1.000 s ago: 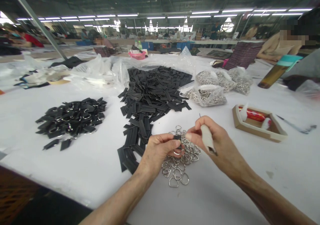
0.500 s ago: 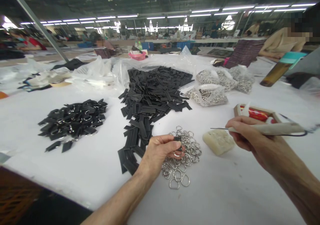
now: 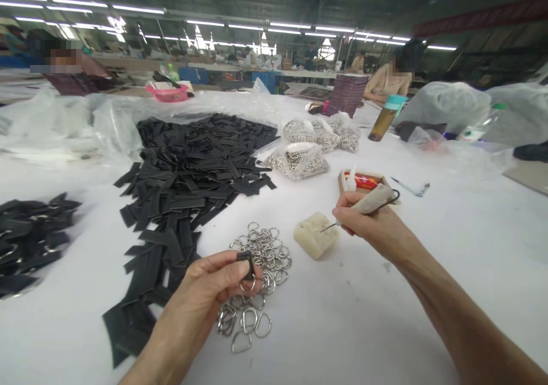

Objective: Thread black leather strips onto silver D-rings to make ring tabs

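Between thumb and fingers, my left hand (image 3: 214,282) pinches a folded black strap tab (image 3: 247,262) with a metal D-ring (image 3: 248,284) looped through it. Loose D-rings (image 3: 265,254) lie in a pile beside and beneath that hand. My right hand (image 3: 359,217) is closed around a thin-tipped tool with a pale wrapped handle (image 3: 373,199), perhaps an awl. Its dark tip rests on or just over a yellowish wax-like block (image 3: 315,235); contact is hard to tell. Flat black strips (image 3: 192,168) form a large heap left of the rings.
Finished-looking black tabs with rings (image 3: 34,236) are piled at far left. Clear bags of rings (image 3: 299,162) stand behind the block. A small box (image 3: 342,182) holds a red roll. Further back are a bottle (image 3: 387,117), a pink basket (image 3: 169,93) and a person (image 3: 389,80).
My view has turned right. The tool tip has come from beside the block onto or just above it. My left hand keeps its pinch on the strap tab.
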{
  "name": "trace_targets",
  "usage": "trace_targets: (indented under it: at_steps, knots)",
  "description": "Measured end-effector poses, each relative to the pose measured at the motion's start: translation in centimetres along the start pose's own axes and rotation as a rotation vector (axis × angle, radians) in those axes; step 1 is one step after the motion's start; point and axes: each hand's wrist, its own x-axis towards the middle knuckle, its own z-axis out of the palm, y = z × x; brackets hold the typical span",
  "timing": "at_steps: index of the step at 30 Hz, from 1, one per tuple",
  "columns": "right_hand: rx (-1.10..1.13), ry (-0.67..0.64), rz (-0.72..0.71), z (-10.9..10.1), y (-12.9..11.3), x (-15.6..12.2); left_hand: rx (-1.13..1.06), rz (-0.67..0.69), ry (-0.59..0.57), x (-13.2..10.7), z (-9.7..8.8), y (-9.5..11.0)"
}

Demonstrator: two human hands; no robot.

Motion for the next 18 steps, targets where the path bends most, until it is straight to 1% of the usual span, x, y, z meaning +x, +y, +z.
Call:
trace_targets:
  at_steps: [3, 7, 14, 18]
  knots:
    - [-0.006, -0.030, -0.011, 0.5, 0.2, 0.1, -0.011, -0.009, 0.012, -0.1, 0.1, 0.0]
    - [-0.014, -0.072, 0.009, 0.8, 0.3, 0.3, -0.020, -0.052, 0.040, 0.0, 0.1, 0.1]
    - [-0.089, -0.134, 0.047, 1.4, 0.2, 0.3, -0.002, -0.079, -0.015, 0.0, -0.1, 0.0]
    - [-0.112, -0.147, 0.057, 1.6, 0.4, 0.3, 0.021, -0.060, -0.066, 0.2, -0.3, -0.1]
